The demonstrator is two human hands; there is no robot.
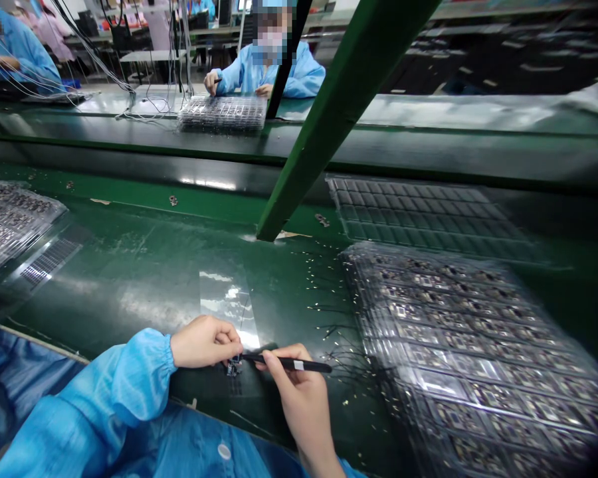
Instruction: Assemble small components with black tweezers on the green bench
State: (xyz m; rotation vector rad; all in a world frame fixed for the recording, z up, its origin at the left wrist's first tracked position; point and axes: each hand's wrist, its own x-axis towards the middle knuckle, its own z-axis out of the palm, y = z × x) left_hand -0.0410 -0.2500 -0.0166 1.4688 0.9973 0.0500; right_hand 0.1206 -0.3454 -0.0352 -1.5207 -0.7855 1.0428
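Note:
My left hand [206, 342] pinches a small circuit board [233, 365] just above the green bench, near its front edge. In my right hand [299, 388] is a pair of black tweezers [299, 364] with a white mark on it, and its tip points left and meets the board. Whether the tips grip a part there is too small to tell. Beneath and beyond the board lies a clear plastic sheet [226, 299]. Thin black wires with shiny ends [331, 332] are spread on the bench to the right of my right hand.
Stacked clear trays of circuit boards [458, 345] stand at the right, with a clear compartment tray [428, 212] behind. Another tray stack [12, 219] and a dark-striped sheet [50, 260] lie left. A slanted green post [323, 126] rises ahead. A co-worker [274, 66] sits opposite.

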